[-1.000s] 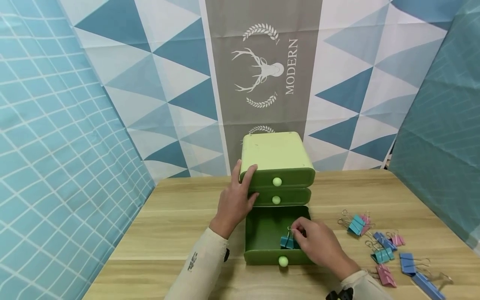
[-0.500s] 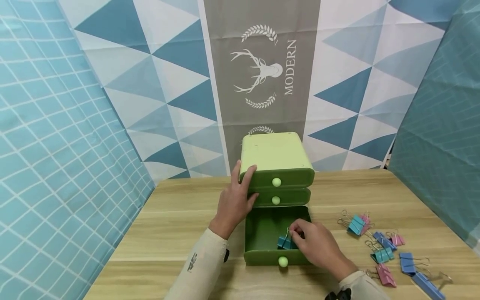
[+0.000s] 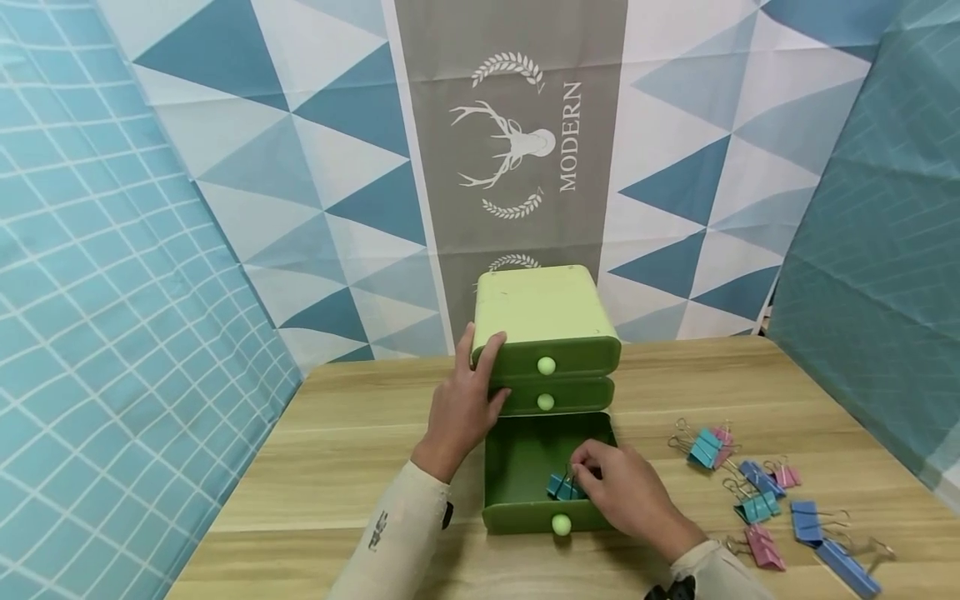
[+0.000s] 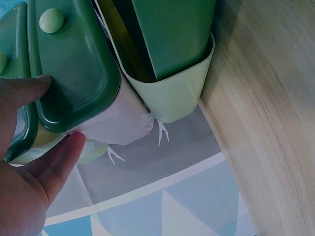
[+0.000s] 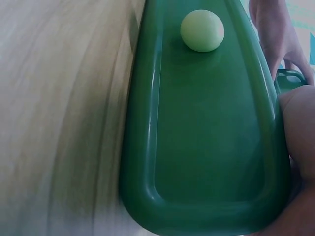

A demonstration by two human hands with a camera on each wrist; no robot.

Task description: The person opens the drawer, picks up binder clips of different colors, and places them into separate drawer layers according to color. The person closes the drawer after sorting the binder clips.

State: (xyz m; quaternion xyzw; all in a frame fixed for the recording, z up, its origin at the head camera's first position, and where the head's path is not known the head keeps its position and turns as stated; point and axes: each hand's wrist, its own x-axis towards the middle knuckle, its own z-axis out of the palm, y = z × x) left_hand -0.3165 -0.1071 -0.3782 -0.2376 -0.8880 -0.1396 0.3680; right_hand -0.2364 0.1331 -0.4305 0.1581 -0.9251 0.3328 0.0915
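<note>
A small desk cabinet has a pale green top and dark green drawers with round knobs. Its bottom drawer is pulled out. My left hand rests against the cabinet's left front corner, fairly straight fingers on the side and top edge. In the left wrist view its thumb touches a drawer front. Over the open drawer, my right hand pinches a wire handle of a blue binder clip low inside it. The right wrist view shows the drawer front but hides the fingertips and clip.
Several binder clips lie on the wooden table to the right: teal ones, pink ones and blue ones. A patterned cloth hangs behind the cabinet. Blue checked cloth stands at the left.
The blue binder clip and my right hand's fingertips have shifted slightly left inside the drawer. My left hand keeps its place on the cabinet. The head view has shifted a little.
</note>
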